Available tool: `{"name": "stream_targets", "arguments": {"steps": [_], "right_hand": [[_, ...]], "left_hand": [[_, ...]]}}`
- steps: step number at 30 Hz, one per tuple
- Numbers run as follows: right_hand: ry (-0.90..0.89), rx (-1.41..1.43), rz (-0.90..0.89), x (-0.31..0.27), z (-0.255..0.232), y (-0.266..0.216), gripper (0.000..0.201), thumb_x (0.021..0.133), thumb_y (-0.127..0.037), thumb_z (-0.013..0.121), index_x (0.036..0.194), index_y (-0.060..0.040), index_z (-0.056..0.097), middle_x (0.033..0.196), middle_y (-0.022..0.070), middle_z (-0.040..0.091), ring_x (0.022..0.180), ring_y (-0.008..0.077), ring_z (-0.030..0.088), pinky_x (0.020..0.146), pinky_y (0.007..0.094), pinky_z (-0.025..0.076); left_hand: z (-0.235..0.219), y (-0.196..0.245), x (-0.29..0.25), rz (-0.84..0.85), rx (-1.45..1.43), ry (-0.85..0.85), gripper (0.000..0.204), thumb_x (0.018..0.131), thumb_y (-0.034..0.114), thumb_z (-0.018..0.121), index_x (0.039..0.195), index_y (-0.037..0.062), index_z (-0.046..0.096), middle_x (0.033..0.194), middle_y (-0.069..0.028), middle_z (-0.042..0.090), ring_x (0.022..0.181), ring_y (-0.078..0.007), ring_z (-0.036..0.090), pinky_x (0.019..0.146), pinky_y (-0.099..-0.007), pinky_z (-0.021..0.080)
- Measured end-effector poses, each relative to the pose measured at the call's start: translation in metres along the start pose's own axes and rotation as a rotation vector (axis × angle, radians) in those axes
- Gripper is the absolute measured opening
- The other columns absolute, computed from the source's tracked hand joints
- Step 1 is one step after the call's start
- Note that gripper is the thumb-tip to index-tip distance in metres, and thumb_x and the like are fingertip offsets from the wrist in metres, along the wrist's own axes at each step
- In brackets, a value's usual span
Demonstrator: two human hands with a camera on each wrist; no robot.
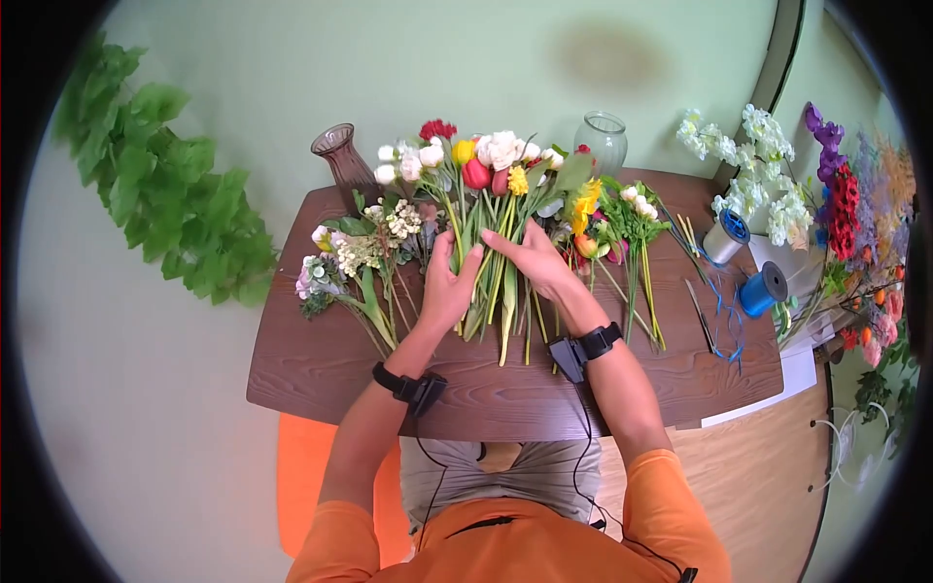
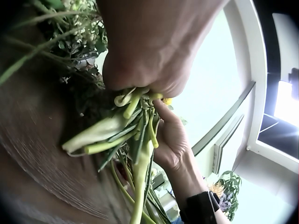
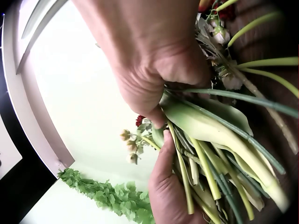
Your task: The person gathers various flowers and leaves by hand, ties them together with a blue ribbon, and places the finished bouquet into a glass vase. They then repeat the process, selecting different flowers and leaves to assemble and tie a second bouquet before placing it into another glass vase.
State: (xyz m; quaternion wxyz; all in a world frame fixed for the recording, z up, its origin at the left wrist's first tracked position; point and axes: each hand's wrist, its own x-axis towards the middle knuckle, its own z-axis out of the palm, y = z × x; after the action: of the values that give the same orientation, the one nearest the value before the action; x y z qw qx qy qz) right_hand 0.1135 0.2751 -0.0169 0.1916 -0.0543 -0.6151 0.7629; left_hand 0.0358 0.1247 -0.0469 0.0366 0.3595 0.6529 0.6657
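Both hands hold a bouquet of flowers (image 1: pixel 499 180) over the table, its stems (image 1: pixel 503 291) fanning down toward the person. Among its blooms are a red tulip (image 1: pixel 476 174), white flowers (image 1: pixel 501 150) and a yellow tulip (image 1: pixel 464 152). The left hand (image 1: pixel 450 287) grips the bundle from the left, its thumb along the stems. From the right, the right hand (image 1: pixel 544 264) grips the same bundle, thumb laid across the front. In the right wrist view, a broad pale-green leaf (image 3: pixel 205 119) hangs under the right hand, and the two thumbs nearly meet. Most fingers are hidden behind the stems.
Loose flowers lie left (image 1: pixel 355 255) and right (image 1: pixel 637 209) of the bouquet on the brown table (image 1: pixel 321 374). Behind stand a purplish vase (image 1: pixel 347 165) and a clear vase (image 1: pixel 604 144). Ribbon spools (image 1: pixel 763 289) and a thin dark tool (image 1: pixel 699 313) are at right.
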Motion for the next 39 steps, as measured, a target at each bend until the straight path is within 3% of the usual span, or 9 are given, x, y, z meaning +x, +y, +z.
{"name": "stream_targets", "arguments": {"steps": [5, 7, 10, 15, 21, 22, 29, 33, 39], "right_hand": [[-0.012, -0.271, 0.037, 0.006, -0.029, -0.002, 0.037, 0.094, -0.011, 0.067, 0.127, 0.0032, 0.058, 0.111, 0.0078, 0.07, 0.096, 0.0111, 0.064, 0.086, 0.0287, 0.053], [0.009, -0.362, 0.084, 0.007, -0.037, 0.005, 0.039, 0.092, -0.012, 0.066, 0.127, 0.0052, 0.058, 0.108, 0.0084, 0.069, 0.095, 0.0119, 0.062, 0.087, 0.0301, 0.053], [0.193, -0.466, 0.026, 0.006, -0.033, 0.003, 0.046, 0.088, -0.021, 0.067, 0.121, 0.0089, 0.057, 0.108, 0.0199, 0.07, 0.101, 0.0251, 0.068, 0.093, 0.0377, 0.051], [0.214, -0.437, -0.06, 0.01, -0.033, 0.002, 0.048, 0.088, -0.023, 0.063, 0.122, 0.0092, 0.056, 0.109, 0.0242, 0.069, 0.103, 0.0323, 0.068, 0.097, 0.0411, 0.049], [0.114, -1.03, 0.119, 0.003, -0.032, -0.009, 0.06, 0.084, -0.039, 0.071, 0.111, 0.0125, 0.062, 0.103, 0.037, 0.067, 0.104, 0.049, 0.066, 0.096, 0.0531, 0.05], [0.213, -1.086, -0.021, 0.001, -0.029, -0.007, 0.052, 0.084, -0.039, 0.075, 0.096, 0.0112, 0.067, 0.082, 0.0324, 0.068, 0.083, 0.0446, 0.071, 0.078, 0.0495, 0.055], [0.279, -1.143, -0.161, 0.001, -0.041, -0.012, 0.036, 0.084, -0.025, 0.064, 0.082, 0.0111, 0.063, 0.076, 0.0343, 0.064, 0.077, 0.0483, 0.068, 0.075, 0.0525, 0.054], [0.269, -1.178, -0.086, -0.004, -0.039, -0.028, 0.036, 0.084, -0.024, 0.063, 0.094, 0.0106, 0.061, 0.077, 0.0334, 0.066, 0.078, 0.0483, 0.068, 0.078, 0.0541, 0.054], [0.189, -1.253, 0.025, -0.002, -0.042, -0.021, 0.066, 0.084, -0.056, 0.075, 0.097, 0.0081, 0.065, 0.084, 0.0304, 0.069, 0.084, 0.0443, 0.071, 0.08, 0.0495, 0.056]], "left_hand": [[-0.015, 0.013, 0.004, 0.046, 0.134, -0.011, 0.032, 0.106, 0.019, 0.055, 0.132, 0.0002, 0.053, 0.121, -0.0101, 0.068, 0.102, -0.0169, 0.065, 0.091, -0.0306, 0.05], [-0.02, 0.009, 0.007, -0.232, -0.107, -0.021, 0.031, 0.108, 0.019, 0.051, 0.133, 0.0011, 0.051, 0.121, -0.0107, 0.068, 0.095, -0.0159, 0.069, 0.084, -0.0291, 0.055], [-0.028, -0.007, 0.011, -0.253, -0.14, -0.073, 0.031, 0.109, 0.021, 0.05, 0.133, 0.0004, 0.048, 0.118, -0.0123, 0.068, 0.086, -0.0158, 0.07, 0.076, -0.03, 0.059], [-0.029, 0.001, 0.011, -0.288, -0.09, -0.146, 0.032, 0.108, 0.022, 0.051, 0.13, -0.0011, 0.048, 0.099, -0.0095, 0.063, 0.063, -0.0152, 0.065, 0.055, -0.029, 0.057], [-0.033, -0.019, 0.012, -0.418, -0.014, -0.116, 0.043, 0.104, 0.019, 0.058, 0.139, -0.0022, 0.044, 0.095, -0.0085, 0.063, 0.064, -0.0144, 0.064, 0.055, -0.0282, 0.057], [-0.033, -0.021, 0.01, -0.434, 0.027, -0.13, 0.045, 0.103, 0.017, 0.06, 0.139, -0.0033, 0.044, 0.094, -0.0081, 0.063, 0.063, -0.014, 0.065, 0.055, -0.0275, 0.057], [-0.036, -0.014, 0.008, -0.321, 0.057, -0.061, 0.036, 0.101, 0.012, 0.063, 0.13, -0.0057, 0.052, 0.097, -0.0072, 0.064, 0.07, -0.0106, 0.064, 0.061, -0.0248, 0.058], [-0.038, -0.008, 0.01, -0.234, 0.208, 0.041, 0.029, 0.102, 0.012, 0.062, 0.125, -0.0047, 0.055, 0.093, -0.0034, 0.06, 0.072, -0.0077, 0.058, 0.06, -0.0237, 0.056], [-0.021, 0.019, 0.022, -0.113, -0.128, 0.103, 0.028, 0.102, 0.013, 0.062, 0.124, -0.0029, 0.055, 0.091, -0.0032, 0.06, 0.075, -0.0086, 0.059, 0.059, -0.0244, 0.055]]}}
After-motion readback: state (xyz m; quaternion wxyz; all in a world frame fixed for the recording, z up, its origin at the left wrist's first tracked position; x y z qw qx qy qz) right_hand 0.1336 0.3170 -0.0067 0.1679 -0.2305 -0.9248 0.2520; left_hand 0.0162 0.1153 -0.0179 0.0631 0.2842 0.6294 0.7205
